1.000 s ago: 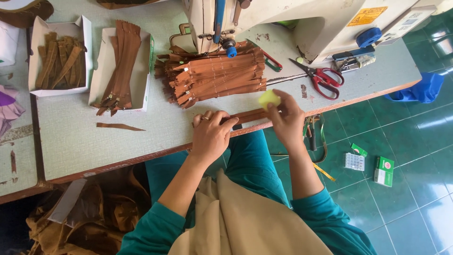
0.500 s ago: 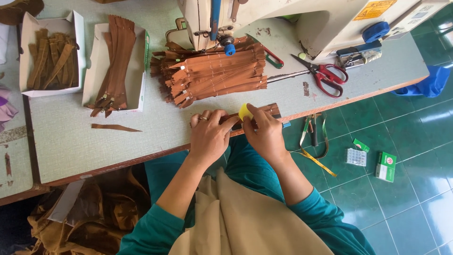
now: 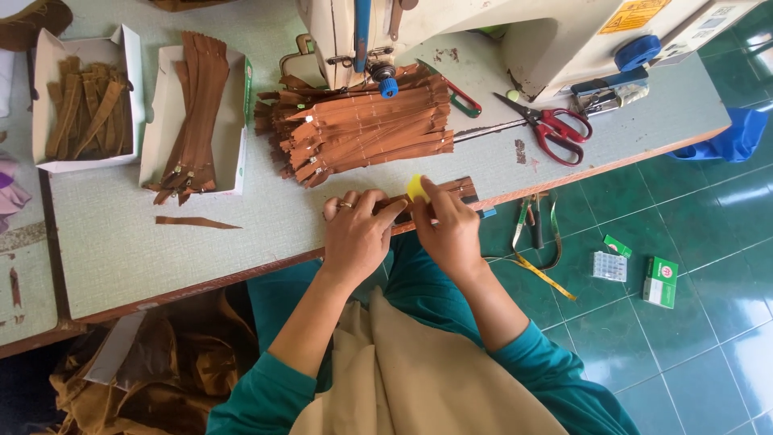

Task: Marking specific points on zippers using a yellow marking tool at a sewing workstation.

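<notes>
Left hand (image 3: 357,234) is pressing a brown zipper strip (image 3: 451,192) flat at the bench (image 3: 266,234) front edge; right hand (image 3: 448,227) is pinching yellow chalk (image 3: 416,188) on it, marking. Next probably calls for steady strokes.

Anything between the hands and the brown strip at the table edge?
Nothing visible. The left hand lies on the brown strip, and the right hand pinches a yellow piece against it. The zipper pile sits apart, further back.

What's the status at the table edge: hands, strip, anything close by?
Left hand pins brown strip. Right hand pinches yellow piece on it. Zipper pile just behind, apart.
</notes>
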